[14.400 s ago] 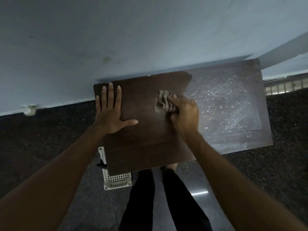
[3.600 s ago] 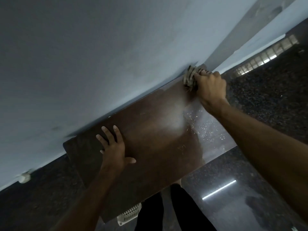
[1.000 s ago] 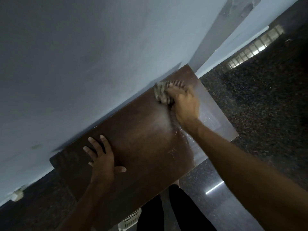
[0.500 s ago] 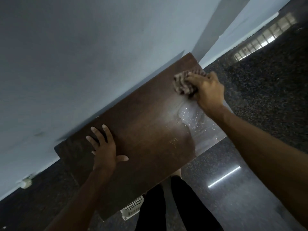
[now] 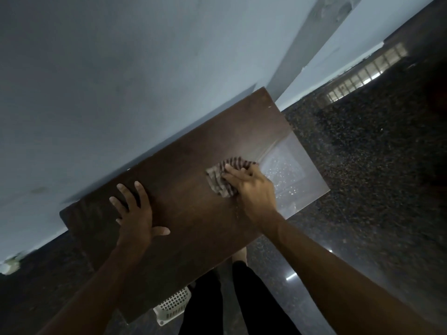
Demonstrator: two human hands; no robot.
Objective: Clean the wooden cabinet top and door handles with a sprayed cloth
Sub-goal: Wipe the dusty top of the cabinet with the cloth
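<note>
The dark wooden cabinet top [image 5: 183,170] runs diagonally across the view against a pale wall. My right hand [image 5: 251,189] presses a striped, crumpled cloth [image 5: 221,178] onto the top, right of its middle. A patch of spray droplets [image 5: 287,170] glistens on the right end, just beyond the cloth. My left hand [image 5: 135,213] lies flat on the left part of the top with its fingers spread. The cabinet doors and handles are hidden below the top.
A white lattice basket [image 5: 173,304] stands on the floor under the cabinet's front edge, beside my dark trouser legs [image 5: 232,298]. Dark speckled floor [image 5: 362,165] spreads to the right. The wall [image 5: 145,68] borders the cabinet's far edge.
My right hand has dragged the cloth from the far right corner back toward the middle of the top. My left hand has stayed flat in place.
</note>
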